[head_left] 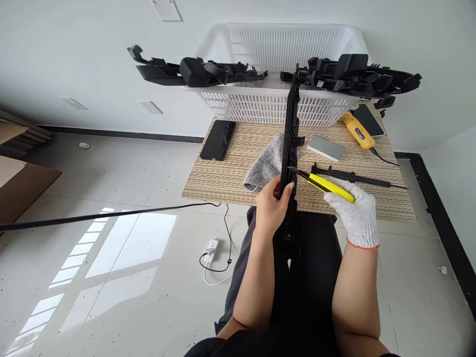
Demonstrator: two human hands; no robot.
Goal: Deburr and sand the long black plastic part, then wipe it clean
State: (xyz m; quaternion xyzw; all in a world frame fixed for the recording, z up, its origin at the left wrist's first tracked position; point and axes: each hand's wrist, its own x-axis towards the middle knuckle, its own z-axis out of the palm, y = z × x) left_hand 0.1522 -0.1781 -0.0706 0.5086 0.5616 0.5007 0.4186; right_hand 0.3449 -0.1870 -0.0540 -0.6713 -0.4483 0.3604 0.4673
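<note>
- Strip (292, 119): stands lengthwise across the middle of the bench (208, 178), its lower end past the near edge over the lap; its upper end overlaps the basket (245, 104) in view, and I cannot tell whether they touch.
- Left hand (273, 203): bare; fingers pinched round the strip near the bench's near edge, thumb on its right side.
- Right hand (351, 210): gloved; fingers wrapped round the yellow handle of the tool (332, 188), whose tip meets the strip just above the left thumb; whether it bites in is too small to tell.
- Risk: the tip could slip toward the left thumb, which is bare and close; too much push on a narrow surface would cause it.
- Risk: the strip could twist or scratch, as only one visible grip steadies it; the cloth (262, 166) beside it could also drag.
- Risk: a bump to the basket could drop the overhanging parts (195, 73).
</note>
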